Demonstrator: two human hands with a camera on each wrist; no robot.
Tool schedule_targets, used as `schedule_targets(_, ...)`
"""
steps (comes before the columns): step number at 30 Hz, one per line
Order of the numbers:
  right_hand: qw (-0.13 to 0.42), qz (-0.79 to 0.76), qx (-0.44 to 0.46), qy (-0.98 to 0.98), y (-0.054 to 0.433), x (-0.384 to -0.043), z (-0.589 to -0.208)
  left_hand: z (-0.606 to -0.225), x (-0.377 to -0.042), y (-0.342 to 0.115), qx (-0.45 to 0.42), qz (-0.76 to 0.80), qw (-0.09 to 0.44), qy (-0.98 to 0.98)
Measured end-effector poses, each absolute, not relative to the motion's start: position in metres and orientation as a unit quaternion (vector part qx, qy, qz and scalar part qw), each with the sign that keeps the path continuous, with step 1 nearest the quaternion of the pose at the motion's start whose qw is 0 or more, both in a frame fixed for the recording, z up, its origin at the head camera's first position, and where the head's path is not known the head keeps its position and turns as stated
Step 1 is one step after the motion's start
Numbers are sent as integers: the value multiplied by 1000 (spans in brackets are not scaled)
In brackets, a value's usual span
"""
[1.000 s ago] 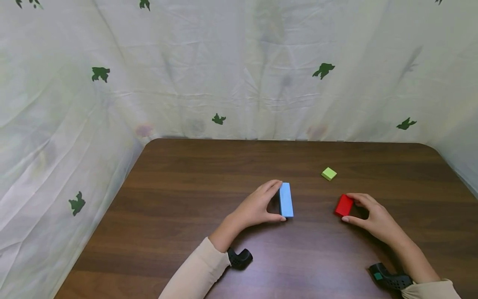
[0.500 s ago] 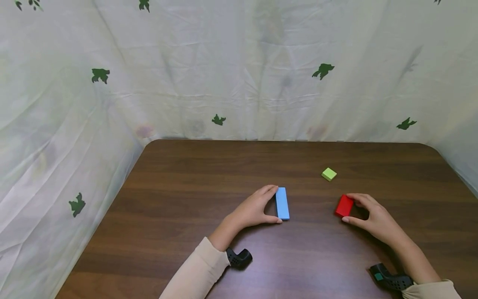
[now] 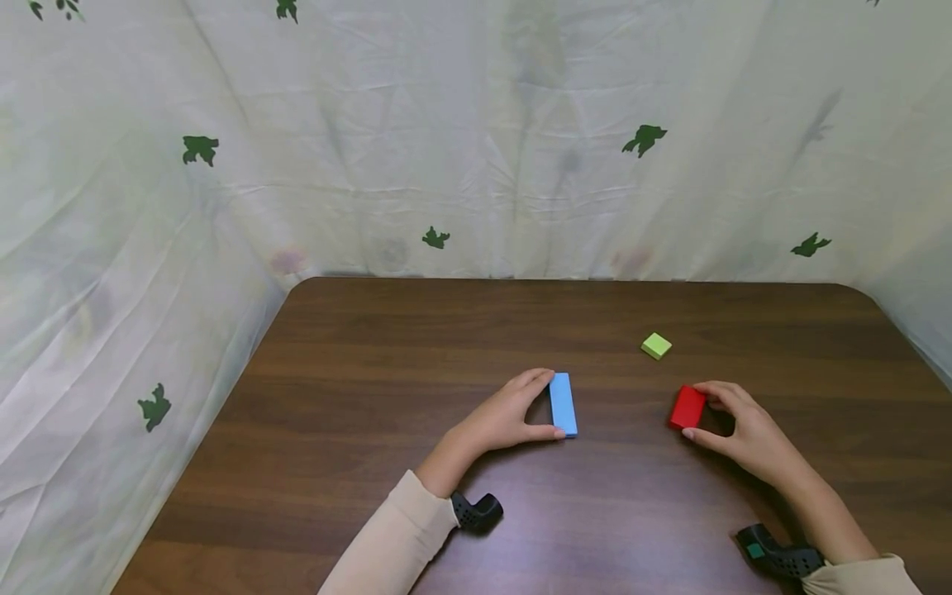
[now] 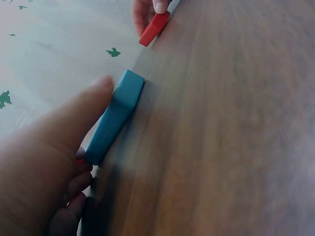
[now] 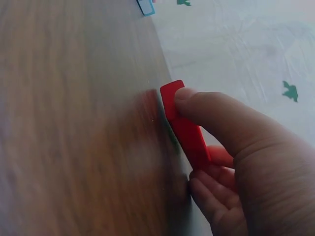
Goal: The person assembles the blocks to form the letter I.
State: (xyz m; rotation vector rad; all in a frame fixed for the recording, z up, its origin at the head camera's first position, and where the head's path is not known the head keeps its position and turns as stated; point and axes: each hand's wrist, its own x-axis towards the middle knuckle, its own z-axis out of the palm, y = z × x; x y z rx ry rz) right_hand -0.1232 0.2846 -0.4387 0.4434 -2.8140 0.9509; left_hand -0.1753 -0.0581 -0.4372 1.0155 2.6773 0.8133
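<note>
A long blue wooden block [image 3: 563, 405] lies near the middle of the table, its length running away from me. My left hand [image 3: 504, 415] pinches it by its two ends, thumb at the near end and fingertips at the far one. In the left wrist view the blue block [image 4: 115, 118] is right down at the tabletop. To the right, my right hand [image 3: 744, 426] pinches a shorter red block [image 3: 687, 407] the same way. The right wrist view has the thumb pressed on one end of the red block [image 5: 189, 137], fingers at the other.
Beyond the red block sits a small light-green block [image 3: 657, 345]. All of it is on a dark brown wooden table [image 3: 416, 322], with a pale leaf-patterned cloth [image 3: 476, 140] hanging behind and at the sides. Each wrist wears a black camera mount [image 3: 478, 514].
The blue block has come down and slightly toward me and left in my left hand, then stayed put. My right hand and the red block have barely shifted; the green block is still.
</note>
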Motion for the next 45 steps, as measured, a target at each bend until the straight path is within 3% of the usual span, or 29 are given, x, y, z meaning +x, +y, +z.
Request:
schedule_targets(29,140,319,205,-915,263,-134,-423,-440,-177,-60,340,286,72,893)
schedule_targets(45,118,333,260,-899,235,-138,-415,-443,-178,-59,343,285,68,893)
